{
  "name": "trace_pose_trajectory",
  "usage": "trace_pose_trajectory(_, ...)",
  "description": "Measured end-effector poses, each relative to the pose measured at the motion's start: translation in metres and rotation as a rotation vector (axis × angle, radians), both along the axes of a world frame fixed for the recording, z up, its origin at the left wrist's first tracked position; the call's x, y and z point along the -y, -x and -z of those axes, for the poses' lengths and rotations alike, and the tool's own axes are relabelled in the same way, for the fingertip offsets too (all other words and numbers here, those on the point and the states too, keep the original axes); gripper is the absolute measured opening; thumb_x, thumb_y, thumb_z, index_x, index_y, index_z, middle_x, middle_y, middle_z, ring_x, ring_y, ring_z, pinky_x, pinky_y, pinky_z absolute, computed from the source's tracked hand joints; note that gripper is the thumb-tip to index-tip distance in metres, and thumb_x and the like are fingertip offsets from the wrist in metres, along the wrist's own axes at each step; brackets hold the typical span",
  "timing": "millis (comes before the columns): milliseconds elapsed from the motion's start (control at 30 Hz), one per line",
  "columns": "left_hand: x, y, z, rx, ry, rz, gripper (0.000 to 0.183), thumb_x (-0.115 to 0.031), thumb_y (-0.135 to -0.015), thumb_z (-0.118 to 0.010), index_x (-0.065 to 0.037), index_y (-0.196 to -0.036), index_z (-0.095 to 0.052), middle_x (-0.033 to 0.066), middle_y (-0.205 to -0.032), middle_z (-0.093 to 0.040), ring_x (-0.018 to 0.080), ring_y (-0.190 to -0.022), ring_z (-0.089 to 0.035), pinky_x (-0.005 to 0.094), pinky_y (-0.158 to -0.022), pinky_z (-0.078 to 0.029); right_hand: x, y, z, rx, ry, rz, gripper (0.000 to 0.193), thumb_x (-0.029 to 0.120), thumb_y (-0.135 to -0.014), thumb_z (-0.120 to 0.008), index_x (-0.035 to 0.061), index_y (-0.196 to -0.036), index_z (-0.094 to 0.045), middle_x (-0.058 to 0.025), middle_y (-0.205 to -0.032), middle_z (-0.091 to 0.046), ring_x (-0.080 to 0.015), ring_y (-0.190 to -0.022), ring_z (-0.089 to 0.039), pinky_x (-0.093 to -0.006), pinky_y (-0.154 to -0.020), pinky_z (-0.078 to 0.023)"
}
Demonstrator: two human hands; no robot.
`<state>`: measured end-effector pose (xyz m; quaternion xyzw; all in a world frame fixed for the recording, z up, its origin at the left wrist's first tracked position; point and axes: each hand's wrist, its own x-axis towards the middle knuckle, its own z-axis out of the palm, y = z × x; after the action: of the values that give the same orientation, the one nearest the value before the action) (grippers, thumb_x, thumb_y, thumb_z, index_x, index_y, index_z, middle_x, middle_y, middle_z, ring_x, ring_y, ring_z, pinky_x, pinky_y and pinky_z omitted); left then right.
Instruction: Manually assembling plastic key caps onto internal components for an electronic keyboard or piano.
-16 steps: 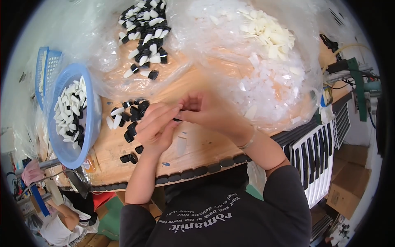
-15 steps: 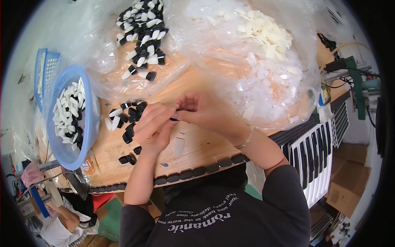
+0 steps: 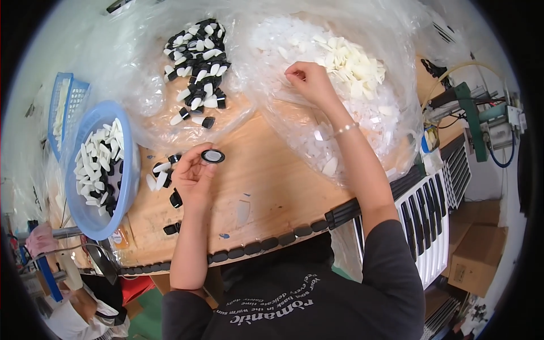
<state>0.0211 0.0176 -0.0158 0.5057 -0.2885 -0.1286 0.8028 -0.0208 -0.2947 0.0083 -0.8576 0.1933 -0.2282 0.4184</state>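
My left hand (image 3: 194, 177) pinches a black oval cap (image 3: 213, 156) with a pale grey face by its edge, just above the wooden table. Its face is turned up. My right hand (image 3: 310, 82) is over a spread clear plastic bag, with thumb and fingers drawn together; whatever they may hold is hidden. Beside that hand lies a heap of cream-coloured flat slips (image 3: 357, 65), and translucent white pieces (image 3: 317, 136) are scattered nearer to me. Several black caps (image 3: 176, 198), some with white oval pieces, lie around my left hand.
A blue basin (image 3: 134, 175) with white and black pieces stands at left, a blue mesh basket (image 3: 76, 102) behind it. Black-and-white parts (image 3: 198, 68) are piled on plastic at the back. A clamp-like green fixture (image 3: 469, 107) stands at right. Another person (image 3: 79, 311) is at lower left.
My hands were together over the table; now they are apart. The right has moved up and away over the plastic bag, while the left keeps the black cap, now plainly visible.
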Motion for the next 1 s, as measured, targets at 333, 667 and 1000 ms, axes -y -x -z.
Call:
trace_pose_trajectory(333,0.001,0.002,-0.003,-0.049,0.052,0.201,0.03,0.002,-0.082,-0.065,0.001,-0.111,-0.058,0.0141,-0.107,-0.063,0.0198,-0.099,-0.061,0.0319,-0.089,-0.047,0.015,-0.025,0.022,-0.303,0.624,-0.299,0.014,0.006,-0.073,-0.065,0.0076,-0.086,-0.071,-0.0165,-0.083,-0.065,-0.0314,-0.078,-0.063,-0.0387,-0.069,-0.051)
trace_pose_trajectory(667,0.003,0.006,-0.002,-0.137,0.044,0.151,0.034,0.005,-0.079,-0.065,0.003,-0.112,-0.055,0.0127,-0.107,-0.063,0.0177,-0.098,-0.061,0.0288,-0.089,-0.048,-0.131,0.05,-0.036,0.105,-0.717,-0.307,0.008,0.005,-0.086,-0.066,-0.0029,-0.089,-0.067,-0.0012,-0.072,-0.062,-0.0063,-0.061,-0.057,-0.0204,-0.053,-0.044)
trace_pose_trajectory(1000,0.003,0.007,-0.001,-0.093,0.09,0.275,0.037,0.017,-0.075,-0.064,0.005,-0.109,-0.055,0.0146,-0.11,-0.061,0.0197,-0.105,-0.058,0.0307,-0.093,-0.047,-0.15,0.054,-0.036,-0.033,-0.895,-0.391,0.008,0.005,-0.085,-0.068,0.0005,-0.087,-0.062,-0.0009,-0.07,-0.061,-0.0058,-0.059,-0.057,-0.019,-0.053,-0.046)
